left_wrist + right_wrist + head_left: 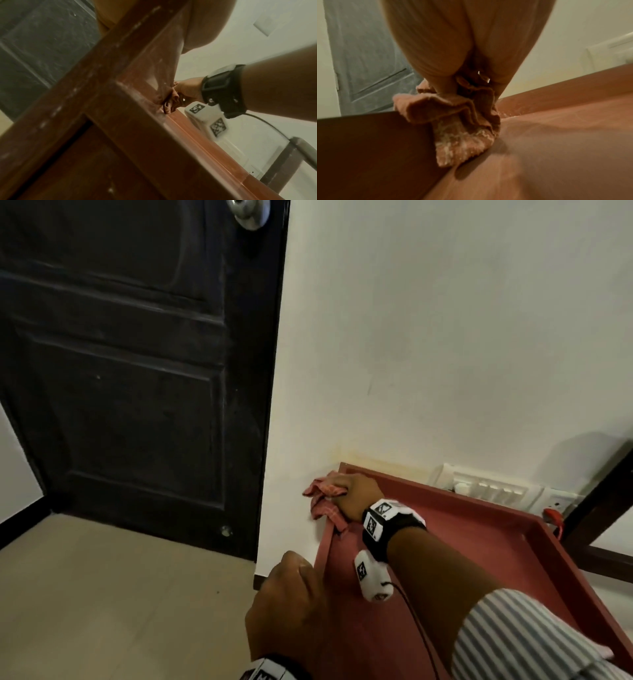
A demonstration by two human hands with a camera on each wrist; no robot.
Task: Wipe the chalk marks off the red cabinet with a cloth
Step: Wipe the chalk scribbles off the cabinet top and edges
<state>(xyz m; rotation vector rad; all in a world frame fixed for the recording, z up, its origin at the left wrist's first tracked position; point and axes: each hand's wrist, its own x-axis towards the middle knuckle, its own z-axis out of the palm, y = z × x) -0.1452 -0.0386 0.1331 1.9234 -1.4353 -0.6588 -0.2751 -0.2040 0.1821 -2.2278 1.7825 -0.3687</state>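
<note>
The red cabinet [479,559] stands against the white wall, and its top has a raised rim. At the far left corner of that top my right hand [356,498] grips a bunched pink checked cloth [325,501] and presses it against the rim. White chalk dust clings to the cloth [458,138] under my right hand [471,47], and a faint chalk haze lies on the cabinet top [573,117]. My left hand [291,601] holds the near left rim, thumb inside and fingers outside. Whitish smears show on the cabinet frame [120,108] below the cloth [169,105].
A dark panelled door [120,371] stands left of the cabinet, with beige floor tiles [102,594] below it. A white switch and socket panel [486,487] sits on the wall behind the cabinet. A small red item [553,517] and a dark wooden frame [599,491] are at the right.
</note>
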